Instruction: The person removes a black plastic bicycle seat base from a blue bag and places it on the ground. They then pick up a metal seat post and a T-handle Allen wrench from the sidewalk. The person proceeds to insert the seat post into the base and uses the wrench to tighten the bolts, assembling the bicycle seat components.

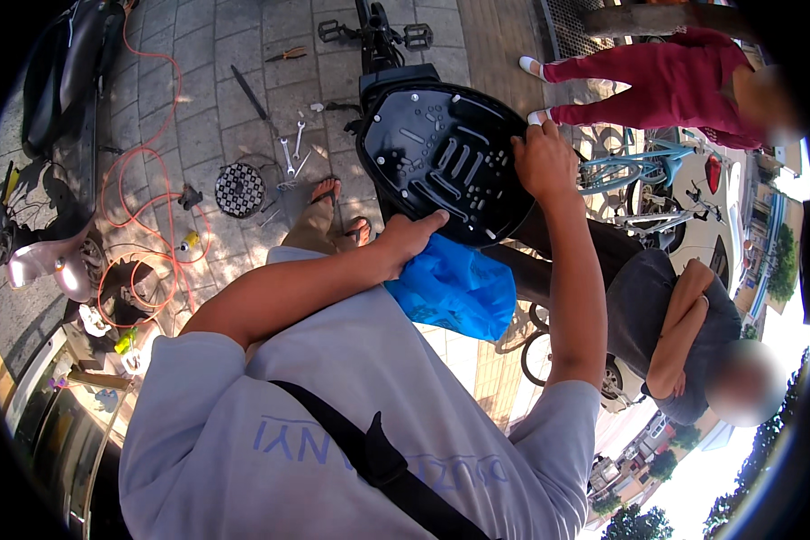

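Observation:
A wide black bike seat (450,148) is turned so that its hard underside faces me, with slots, raised ribs and several small bolts showing. My left hand (409,241) is closed on the seat's near edge, its thumb laid over the rim. At the right end my right hand (547,160) is curled over the rim. A crumpled blue plastic bag (454,286) hangs just below the seat, against my left hand; I cannot tell if the fingers also hold it. Beyond the seat, a black bike frame with pedals (418,36) shows.
On the paving lie wrenches (292,144), pliers (287,55), a long dark bar (248,92) and a round checkered plate (239,190). An orange hose (139,220) coils beside a scooter (63,117) at left. Two people stand right, one in dark red trousers (603,81), one with folded arms (684,328).

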